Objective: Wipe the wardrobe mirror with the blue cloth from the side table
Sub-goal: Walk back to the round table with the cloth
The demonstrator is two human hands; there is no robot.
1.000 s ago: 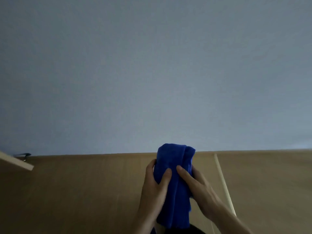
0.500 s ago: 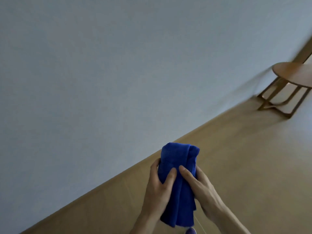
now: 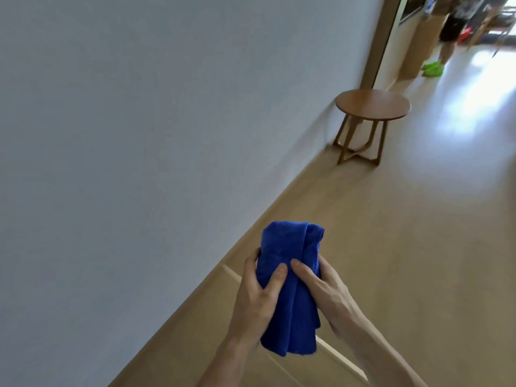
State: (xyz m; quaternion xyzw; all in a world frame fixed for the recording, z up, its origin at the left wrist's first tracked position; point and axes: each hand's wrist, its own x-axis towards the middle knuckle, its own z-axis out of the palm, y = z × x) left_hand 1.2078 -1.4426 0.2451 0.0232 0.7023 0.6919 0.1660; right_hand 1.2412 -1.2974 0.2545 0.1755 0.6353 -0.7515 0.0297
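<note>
Your fingers [image 3: 279, 273] on left hand [image 3: 255, 300] and right hand [image 3: 331, 296] curl round the bunched blue cloth [image 3: 290, 247], held between them. Flatten it into 1 firm pad now; the side table [image 3: 372, 103] stands well beyond your fingers, and the wardrobe mirror is not plainly visible.

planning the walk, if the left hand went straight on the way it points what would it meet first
Beyond the blue cloth the left hand grips, the way looks free; the line runs toward the wall near the side table, though depth is unclear.
</note>
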